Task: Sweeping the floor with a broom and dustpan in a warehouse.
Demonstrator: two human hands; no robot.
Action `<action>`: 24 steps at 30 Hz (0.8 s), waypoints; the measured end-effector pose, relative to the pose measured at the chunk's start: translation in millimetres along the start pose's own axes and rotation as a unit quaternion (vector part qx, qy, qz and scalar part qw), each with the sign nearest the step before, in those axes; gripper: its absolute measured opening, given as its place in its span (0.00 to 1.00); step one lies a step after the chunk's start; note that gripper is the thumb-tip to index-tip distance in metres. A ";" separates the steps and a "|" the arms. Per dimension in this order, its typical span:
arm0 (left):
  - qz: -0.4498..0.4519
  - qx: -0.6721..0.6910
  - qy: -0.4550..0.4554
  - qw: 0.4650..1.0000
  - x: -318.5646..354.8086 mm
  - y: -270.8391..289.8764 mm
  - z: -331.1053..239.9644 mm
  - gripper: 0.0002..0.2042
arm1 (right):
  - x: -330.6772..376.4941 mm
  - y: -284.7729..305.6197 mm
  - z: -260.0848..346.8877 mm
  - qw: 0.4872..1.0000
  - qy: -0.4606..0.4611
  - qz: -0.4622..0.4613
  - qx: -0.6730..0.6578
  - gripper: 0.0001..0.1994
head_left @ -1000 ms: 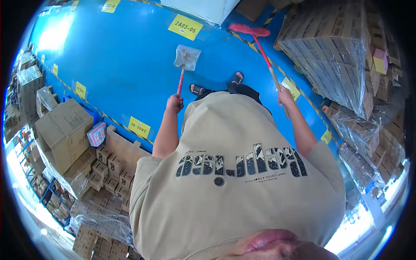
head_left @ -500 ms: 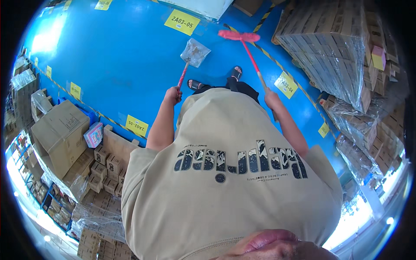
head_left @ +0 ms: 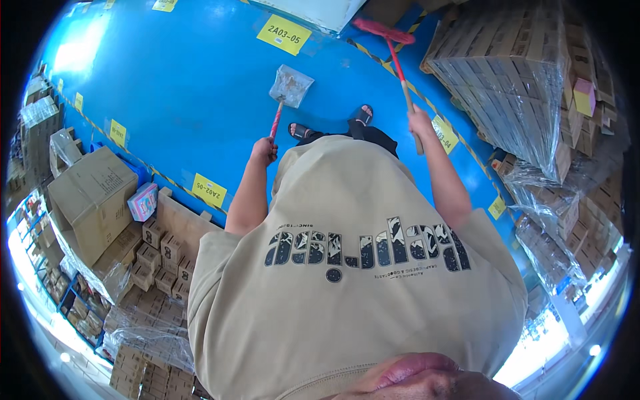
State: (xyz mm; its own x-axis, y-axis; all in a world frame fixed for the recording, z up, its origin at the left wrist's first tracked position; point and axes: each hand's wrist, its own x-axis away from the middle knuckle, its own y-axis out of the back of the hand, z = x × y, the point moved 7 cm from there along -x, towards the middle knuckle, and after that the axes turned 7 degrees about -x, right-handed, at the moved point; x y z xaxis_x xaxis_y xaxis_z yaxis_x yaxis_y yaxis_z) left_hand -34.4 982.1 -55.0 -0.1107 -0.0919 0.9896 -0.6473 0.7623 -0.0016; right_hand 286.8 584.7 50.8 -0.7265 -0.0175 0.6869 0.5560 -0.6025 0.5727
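My left hand (head_left: 265, 151) is closed round the red-wrapped handle of a long-handled dustpan (head_left: 291, 87). Its greyish, worn pan is over the blue floor ahead of my feet; contact with the floor I cannot tell. My right hand (head_left: 419, 121) grips the wooden lower part of a broom's stick, which turns red farther up. At the far end, the broom's pink-red head (head_left: 385, 31) reaches toward the striped floor line, near a white object's corner. Both arms are stretched out to the sides of my body.
Wrapped pallets of cartons (head_left: 497, 73) line the right side. At left stand a large cardboard box (head_left: 93, 200), a pink-and-blue package (head_left: 143, 202) and stacked small cartons (head_left: 163, 257). Yellow floor labels (head_left: 284, 35) and striped tape mark the blue floor. A white object (head_left: 320, 12) stands far ahead.
My right hand has moved forward, carrying the broom head farther away and slightly right. The dustpan has shifted slightly nearer and left, its pan turned a little.
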 end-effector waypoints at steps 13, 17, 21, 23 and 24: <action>0.016 0.025 0.001 1.000 3.4 2.9 19.0 0.07 | -35.8 -55.9 49.4 0.988 -0.022 0.042 0.145 0.20; 0.010 0.005 0.014 1.000 1.7 -4.3 11.8 0.08 | 9.9 -40.8 8.0 0.976 0.036 0.026 0.215 0.25; 0.010 -0.022 0.009 1.000 -4.4 -10.0 -0.6 0.08 | 59.5 -35.6 -30.6 0.965 0.022 0.055 0.254 0.24; 0.017 -0.039 0.000 0.999 -6.3 -13.9 -6.7 0.08 | 82.5 -30.7 -43.9 0.963 0.031 0.058 0.260 0.22; 0.022 -0.052 -0.010 0.998 -5.2 -15.3 -10.2 0.08 | 91.2 -25.2 -47.3 0.964 0.038 0.063 0.256 0.22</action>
State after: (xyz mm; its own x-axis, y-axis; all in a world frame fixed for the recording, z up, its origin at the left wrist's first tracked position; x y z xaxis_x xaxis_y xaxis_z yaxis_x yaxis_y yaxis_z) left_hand -16.2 977.5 -58.6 -0.1531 -0.0695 0.9858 -0.5592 0.8286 -0.0284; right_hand 187.5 560.6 77.8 -0.6565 -0.1344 0.7422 0.7543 -0.1202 0.6455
